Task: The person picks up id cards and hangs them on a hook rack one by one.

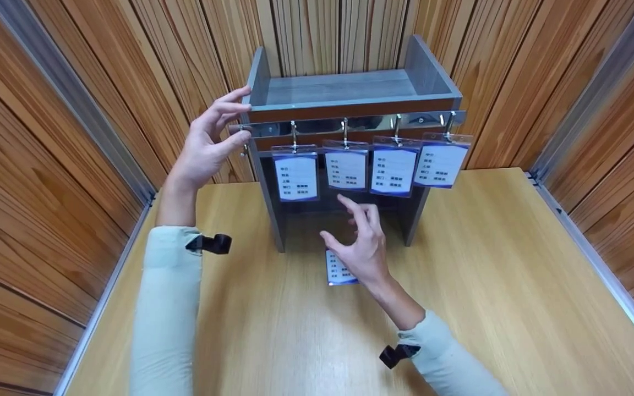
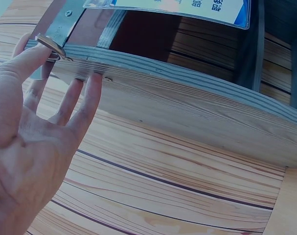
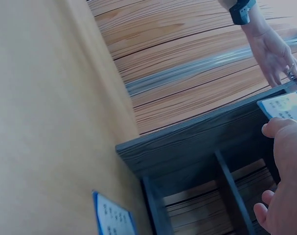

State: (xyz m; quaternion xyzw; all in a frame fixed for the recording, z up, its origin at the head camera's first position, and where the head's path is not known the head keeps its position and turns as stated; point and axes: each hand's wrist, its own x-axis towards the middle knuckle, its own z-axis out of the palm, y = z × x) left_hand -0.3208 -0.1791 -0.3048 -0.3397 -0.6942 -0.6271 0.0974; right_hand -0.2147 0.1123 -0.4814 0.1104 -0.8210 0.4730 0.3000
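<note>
My left hand [image 1: 204,140] is at the left end of a metal hook rail [image 1: 320,127] on the front of a small grey shelf unit [image 1: 421,74]. Its thumb rests by the end hook [image 2: 50,46], while the fingertips touch the unit's side panel [image 2: 158,100]. Clear-sleeved name badges [image 1: 295,173] hang from several other hooks along that rail. Below them my right hand [image 1: 366,245] hovers with spread, slightly bent fingers and holds nothing. Partly hidden beneath it, another name badge [image 1: 339,269] lies on the wooden tabletop [image 1: 273,319].
Wood-slat walls [image 1: 185,66] stand behind the unit and on both sides. Metal strips [image 1: 597,247] run along the tabletop's side edges. Inside the unit, dark dividers [image 3: 231,188] show in the right wrist view.
</note>
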